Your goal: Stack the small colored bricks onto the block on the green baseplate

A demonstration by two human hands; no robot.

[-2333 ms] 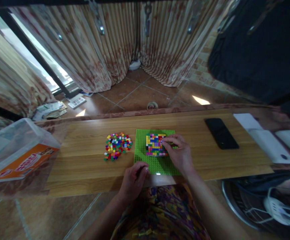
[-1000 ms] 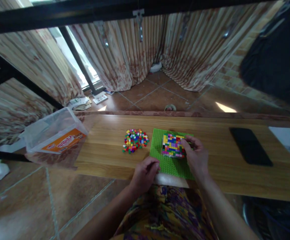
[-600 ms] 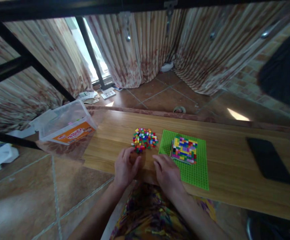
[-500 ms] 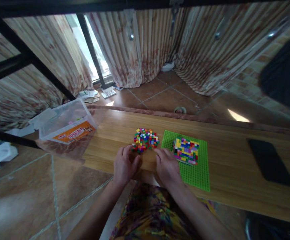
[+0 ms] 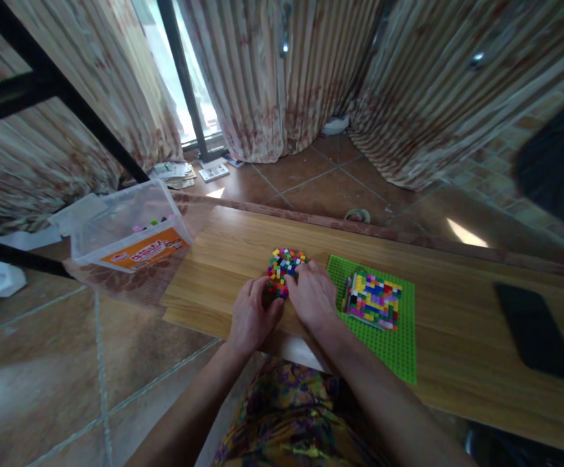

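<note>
A loose heap of small multicoloured building bricks (image 5: 282, 263) lies on the wooden table. My left hand (image 5: 251, 314) rests at the heap's near left edge, its fingers curved and the thumb held apart. Over the right side of the heap, my right hand (image 5: 315, 295) reaches down with thumb and fingers apart, covering some bricks. No brick shows clearly in either hand. To the right, a block built from many coloured bricks (image 5: 374, 299) sits on a green studded baseplate (image 5: 401, 363).
A clear plastic box (image 5: 128, 224) with an orange label and a few bricks inside stands left of the wooden table (image 5: 204, 266). A dark flat phone-like object (image 5: 537, 331) lies at the right. Papers (image 5: 174, 172) lie on the floor near the curtains.
My right hand has moved up and left onto the heap, from beside it. The left hand stays at the near edge. The camera view has tilted down slightly.
</note>
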